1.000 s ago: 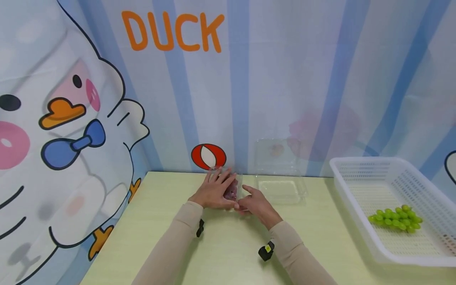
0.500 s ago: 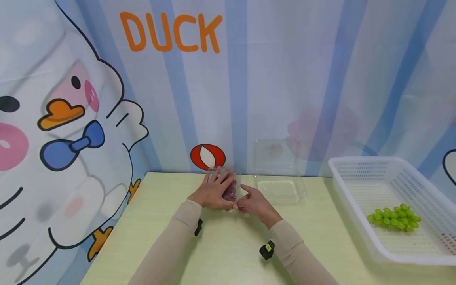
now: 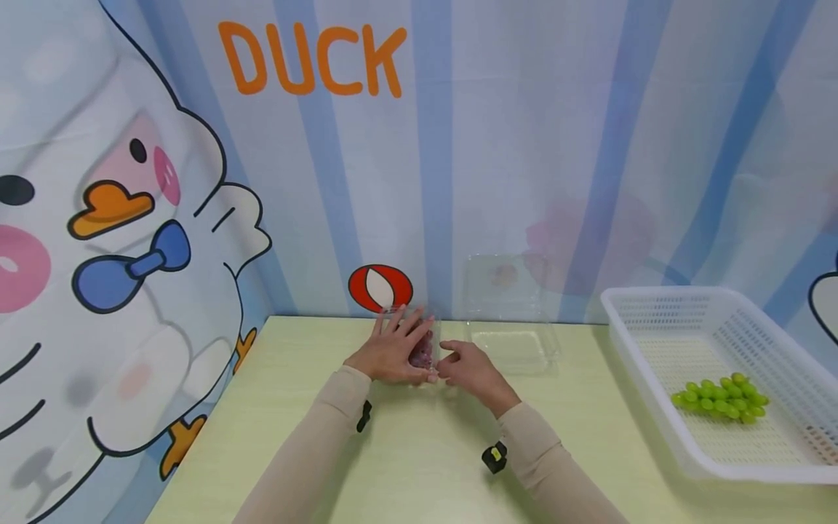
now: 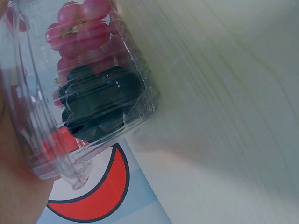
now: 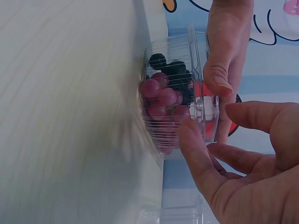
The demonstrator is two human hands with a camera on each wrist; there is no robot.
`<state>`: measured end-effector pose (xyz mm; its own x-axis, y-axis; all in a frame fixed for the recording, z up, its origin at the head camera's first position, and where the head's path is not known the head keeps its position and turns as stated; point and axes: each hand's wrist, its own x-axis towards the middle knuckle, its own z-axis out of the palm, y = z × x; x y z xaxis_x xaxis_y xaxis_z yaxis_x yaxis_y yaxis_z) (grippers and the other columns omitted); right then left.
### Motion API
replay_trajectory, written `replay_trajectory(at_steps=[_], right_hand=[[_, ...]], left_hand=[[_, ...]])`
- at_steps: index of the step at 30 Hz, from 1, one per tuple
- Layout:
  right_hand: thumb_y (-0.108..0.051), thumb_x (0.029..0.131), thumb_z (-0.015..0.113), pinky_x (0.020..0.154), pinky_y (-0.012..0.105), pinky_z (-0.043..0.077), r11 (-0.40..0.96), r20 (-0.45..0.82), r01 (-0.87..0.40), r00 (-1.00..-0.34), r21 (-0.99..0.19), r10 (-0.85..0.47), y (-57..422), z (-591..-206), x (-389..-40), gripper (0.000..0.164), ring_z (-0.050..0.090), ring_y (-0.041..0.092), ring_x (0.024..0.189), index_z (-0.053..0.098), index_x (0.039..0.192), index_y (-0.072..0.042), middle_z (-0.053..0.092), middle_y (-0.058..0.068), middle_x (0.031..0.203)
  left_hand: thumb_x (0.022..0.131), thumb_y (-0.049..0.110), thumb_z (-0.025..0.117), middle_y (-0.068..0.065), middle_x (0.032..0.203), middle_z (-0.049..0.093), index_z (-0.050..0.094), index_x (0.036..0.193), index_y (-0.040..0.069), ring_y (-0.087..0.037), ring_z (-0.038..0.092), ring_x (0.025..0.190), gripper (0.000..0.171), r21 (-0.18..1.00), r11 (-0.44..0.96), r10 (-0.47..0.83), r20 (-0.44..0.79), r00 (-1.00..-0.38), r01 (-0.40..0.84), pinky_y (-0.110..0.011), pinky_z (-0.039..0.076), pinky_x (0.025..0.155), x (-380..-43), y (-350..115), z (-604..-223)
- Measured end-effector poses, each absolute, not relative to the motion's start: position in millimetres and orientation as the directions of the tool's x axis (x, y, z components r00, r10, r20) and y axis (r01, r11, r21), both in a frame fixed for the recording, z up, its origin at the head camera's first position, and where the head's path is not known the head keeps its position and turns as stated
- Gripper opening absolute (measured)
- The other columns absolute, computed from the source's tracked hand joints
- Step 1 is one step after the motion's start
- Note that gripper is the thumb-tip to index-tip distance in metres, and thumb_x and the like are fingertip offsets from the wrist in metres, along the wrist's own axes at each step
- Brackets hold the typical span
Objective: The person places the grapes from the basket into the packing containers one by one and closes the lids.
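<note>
A clear plastic clamshell box [image 3: 434, 336] rests at the table's back edge with its lid down. Red grapes [image 5: 159, 95] and dark grapes [image 4: 100, 100] show through its ribbed walls. My left hand [image 3: 393, 355] lies over the lid with its fingers spread, the thumb at the front corner, and covers much of the box in the head view. Beside the right front corner is my right hand [image 3: 474, 372]. In the right wrist view its thumb and fingers [image 5: 250, 116] stand apart, one fingertip overlapping the box wall near the rim.
A second clear clamshell [image 3: 511, 351] stands to the right with its lid raised against the patterned backdrop [image 3: 497, 145]. Farther right a white plastic basket [image 3: 668, 407] holds a bunch of green grapes [image 3: 720, 398]. The pale yellow table [image 3: 419, 458] ends at the backdrop.
The lower fingers of my right hand have drawn up slightly at the box's front corner. My left hand stays on the lid. The head view has shifted a little.
</note>
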<state>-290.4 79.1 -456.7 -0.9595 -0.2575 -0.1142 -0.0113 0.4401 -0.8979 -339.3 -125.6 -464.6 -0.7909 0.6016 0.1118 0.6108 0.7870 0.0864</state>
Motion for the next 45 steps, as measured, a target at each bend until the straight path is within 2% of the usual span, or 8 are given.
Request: replay_trajectory(at_steps=[9, 16, 23, 30, 34, 38, 45], right_hand=[[-0.022, 0.101, 0.063, 0.081, 0.040, 0.059, 0.502, -0.066, -0.072, -0.966, -0.862, -0.250, 89, -448, -285, 0.053, 0.072, 0.033, 0.097, 0.050, 0.148, 0.000, 0.070, 0.014, 0.115], [-0.034, 0.104, 0.056, 0.082, 0.041, 0.058, 0.576, 0.039, -0.165, -0.974, -0.801, -0.224, 94, -441, -283, 0.048, 0.071, 0.024, 0.098, 0.058, 0.143, -0.006, 0.073, 0.008, 0.112], [-0.038, 0.102, 0.060, 0.087, 0.045, 0.057, 0.571, 0.127, -0.204, -0.977, -0.795, -0.172, 99, -434, -279, 0.043, 0.069, 0.025, 0.109, 0.066, 0.136, -0.013, 0.072, 0.005, 0.120], [-0.040, 0.099, 0.065, 0.087, 0.045, 0.057, 0.539, 0.238, -0.263, -0.964, -0.800, -0.117, 108, -431, -276, 0.039, 0.070, 0.021, 0.104, 0.071, 0.130, -0.017, 0.075, 0.001, 0.108], [-0.041, 0.098, 0.066, 0.092, 0.046, 0.055, 0.558, 0.302, -0.300, -0.949, -0.774, -0.090, 113, -432, -277, 0.039, 0.069, 0.023, 0.107, 0.072, 0.128, -0.017, 0.075, 0.001, 0.111], [-0.043, 0.097, 0.065, 0.098, 0.050, 0.052, 0.614, 0.317, -0.294, -0.945, -0.732, -0.075, 119, -432, -278, 0.043, 0.065, 0.025, 0.116, 0.071, 0.131, -0.017, 0.074, 0.004, 0.117], [-0.044, 0.097, 0.064, 0.101, 0.054, 0.049, 0.639, 0.276, -0.255, -0.959, -0.726, -0.069, 132, -432, -278, 0.049, 0.061, 0.027, 0.125, 0.064, 0.139, -0.020, 0.070, 0.006, 0.127]], left_hand=[[0.082, 0.081, 0.055, -0.010, 0.171, 0.015, 0.020, 0.165, 0.022, -0.043, 0.009, 0.155, 0.107, 0.091, 0.793, 0.595, 0.097, -0.798, 0.602, -0.073, 0.006, 0.118, -340, -120, -464], [0.085, 0.082, 0.050, -0.008, 0.171, 0.015, 0.019, 0.165, 0.025, -0.042, 0.011, 0.155, 0.102, 0.068, 0.808, 0.578, 0.102, -0.810, 0.585, -0.073, 0.004, 0.118, -344, -115, -465], [0.086, 0.082, 0.050, -0.009, 0.170, 0.016, 0.022, 0.164, 0.022, -0.043, 0.013, 0.155, 0.102, 0.069, 0.806, 0.580, 0.097, -0.809, 0.587, -0.075, 0.006, 0.116, -347, -110, -465], [0.086, 0.083, 0.048, -0.009, 0.170, 0.018, 0.021, 0.164, 0.024, -0.043, 0.011, 0.155, 0.102, 0.068, 0.800, 0.589, 0.101, -0.802, 0.596, -0.077, 0.009, 0.114, -348, -104, -464], [0.087, 0.082, 0.047, -0.009, 0.170, 0.019, 0.023, 0.164, 0.023, -0.042, 0.012, 0.155, 0.100, 0.066, 0.798, 0.590, 0.116, -0.799, 0.599, -0.076, 0.011, 0.114, -347, -101, -462], [0.087, 0.082, 0.046, -0.007, 0.170, 0.018, 0.023, 0.164, 0.022, -0.040, 0.011, 0.156, 0.100, 0.074, 0.804, 0.580, 0.118, -0.806, 0.590, -0.075, 0.011, 0.115, -348, -97, -462], [0.088, 0.082, 0.044, -0.006, 0.171, 0.015, 0.022, 0.164, 0.022, -0.039, 0.009, 0.156, 0.099, 0.086, 0.809, 0.573, 0.111, -0.812, 0.582, -0.076, 0.013, 0.115, -353, -86, -467]])
